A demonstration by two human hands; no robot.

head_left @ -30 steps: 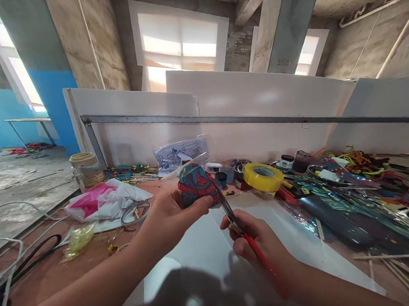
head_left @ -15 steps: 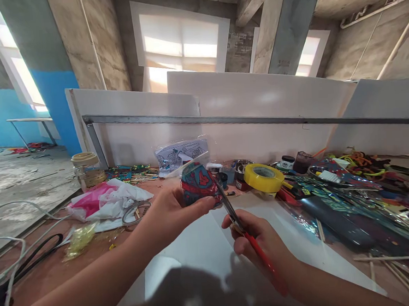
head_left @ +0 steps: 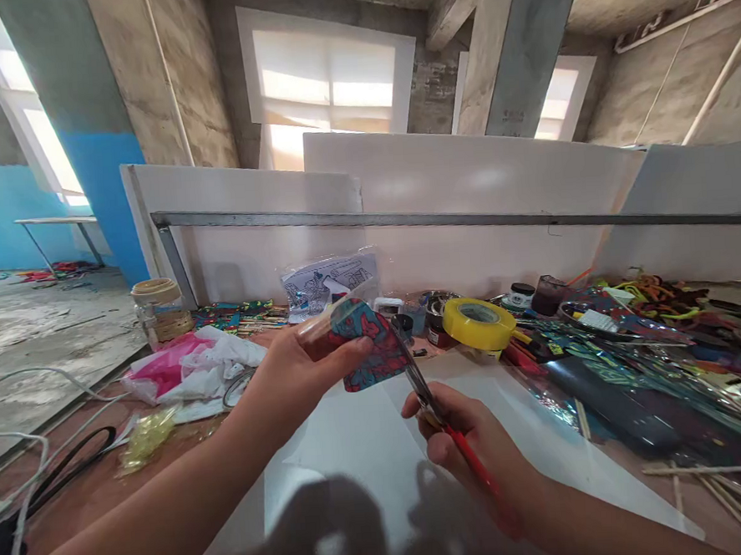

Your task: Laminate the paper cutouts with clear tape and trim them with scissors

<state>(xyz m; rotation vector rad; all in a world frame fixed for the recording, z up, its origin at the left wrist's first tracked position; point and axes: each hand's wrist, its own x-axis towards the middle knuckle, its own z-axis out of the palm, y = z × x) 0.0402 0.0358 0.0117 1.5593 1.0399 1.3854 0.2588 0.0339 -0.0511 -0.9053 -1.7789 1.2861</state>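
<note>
Between the thumb and fingers of my left hand (head_left: 295, 378) is a flat red-and-blue patterned piece (head_left: 379, 356) with rounded corners, held up above the table. Clear film seems to stick out at its upper left. My right hand (head_left: 487, 442) is closed around red-handled scissors (head_left: 469, 460), their blades pointing up and left. The blades are at the right edge of the patterned piece; whether they are parted or pressed together I cannot make out. Below both hands lies a white sheet (head_left: 330, 439), crossed by dark shadows.
Behind the hands stand a yellow tape roll (head_left: 479, 323) and small jars (head_left: 522, 295). To the left lie a pink-and-white plastic bag (head_left: 193, 364), yellow crumpled film (head_left: 145, 438) and cables (head_left: 39, 448). A dark case (head_left: 617, 405) and wooden sticks (head_left: 728, 490) are on the right.
My left hand has turned the patterned piece, so more of its flat face shows and its lower edge has swung down. The right hand and scissors have barely moved.
</note>
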